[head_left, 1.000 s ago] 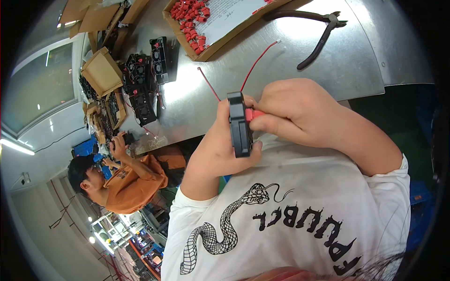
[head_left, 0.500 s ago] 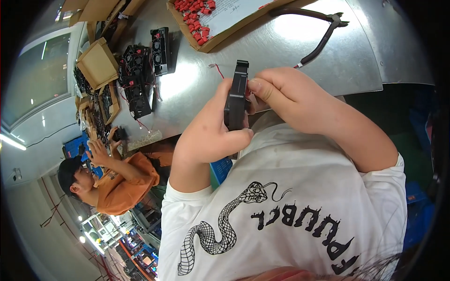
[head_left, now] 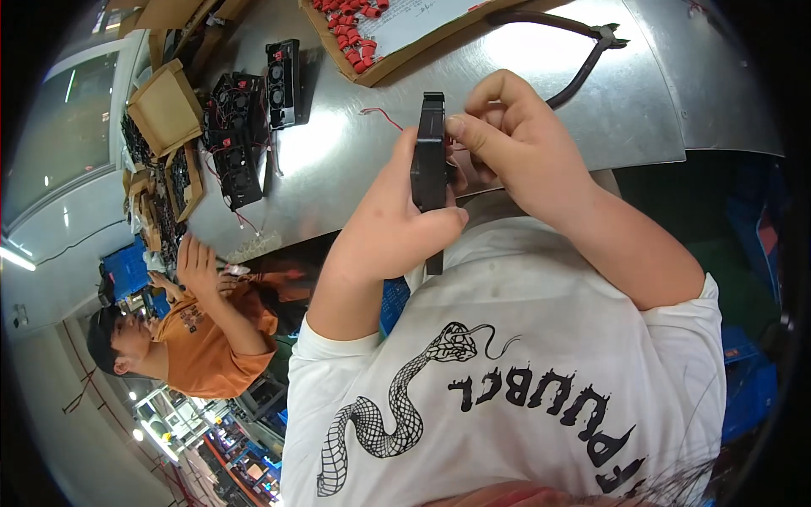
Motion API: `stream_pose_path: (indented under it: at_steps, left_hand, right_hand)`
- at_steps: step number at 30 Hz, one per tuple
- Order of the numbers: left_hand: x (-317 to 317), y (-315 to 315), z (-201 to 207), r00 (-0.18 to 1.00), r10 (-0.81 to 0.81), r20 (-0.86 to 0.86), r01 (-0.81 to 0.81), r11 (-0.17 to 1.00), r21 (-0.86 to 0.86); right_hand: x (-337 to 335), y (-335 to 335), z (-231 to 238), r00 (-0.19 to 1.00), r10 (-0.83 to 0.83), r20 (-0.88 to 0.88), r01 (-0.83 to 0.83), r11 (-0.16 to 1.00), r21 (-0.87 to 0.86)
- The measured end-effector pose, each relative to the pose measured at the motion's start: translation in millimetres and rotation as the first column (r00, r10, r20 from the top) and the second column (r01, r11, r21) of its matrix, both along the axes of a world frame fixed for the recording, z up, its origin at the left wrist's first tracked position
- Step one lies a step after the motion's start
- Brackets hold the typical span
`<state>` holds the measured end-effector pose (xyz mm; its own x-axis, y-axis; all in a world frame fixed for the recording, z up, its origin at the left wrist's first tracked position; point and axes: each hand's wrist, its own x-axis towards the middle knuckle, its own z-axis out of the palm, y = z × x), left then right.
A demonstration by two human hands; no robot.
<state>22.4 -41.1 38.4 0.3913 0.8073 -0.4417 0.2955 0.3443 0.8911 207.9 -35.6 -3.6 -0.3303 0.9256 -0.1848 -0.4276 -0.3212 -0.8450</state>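
Observation:
My left hand (head_left: 394, 230) grips a black fan housing (head_left: 431, 152), held edge-on and upright above the table's near edge. A thin red lead (head_left: 384, 117) with a pale plug sticks out past its left side. My right hand (head_left: 530, 144) is at the right face of the housing, thumb against its upper part and fingers curled. Something small and reddish shows by the fingertips; what they pinch is mostly hidden.
A metal table (head_left: 338, 186) carries a cardboard tray (head_left: 397, 72) with red caps and dark-handled cutting pliers (head_left: 583, 72). Further left lie several black fan units (head_left: 232, 139) and an open carton (head_left: 165, 106). A co-worker in an orange shirt (head_left: 215, 355) works at far left.
The housing has tilted and shifted slightly up and left in my left hand. My right hand has risen, its index finger lifted and bent away from the thumb. The co-worker's hands have moved.

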Motion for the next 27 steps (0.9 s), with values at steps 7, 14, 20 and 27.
stream_pose_path:
  at_steps: [7,14,20,27]
  left_hand:
    - [13.2,-4.5,8.9,0.999,0.030,-0.038,-0.023,0.986,0.168]
    - [5.3,-6.6,9.9,0.999,0.019,-0.044,-0.012,0.989,0.144]
    - [1.6,-7.3,7.6,1.000,0.011,-0.013,-0.009,0.995,0.095]
    - [5.7,-10.2,2.8,1.000,0.020,-0.002,-0.020,0.988,0.156]
  right_hand:
    - [-7.2,-7.9,-5.1,0.951,-0.222,-0.213,0.218,0.975,-0.039]
    - [-6.7,-19.7,-4.0,0.964,-0.240,-0.115,0.249,0.965,0.080]
    - [-6.2,-18.5,-4.9,0.979,-0.201,-0.033,0.204,0.972,0.119]
    - [-6.3,-15.0,-7.2,0.975,-0.148,0.165,0.119,0.978,0.171]
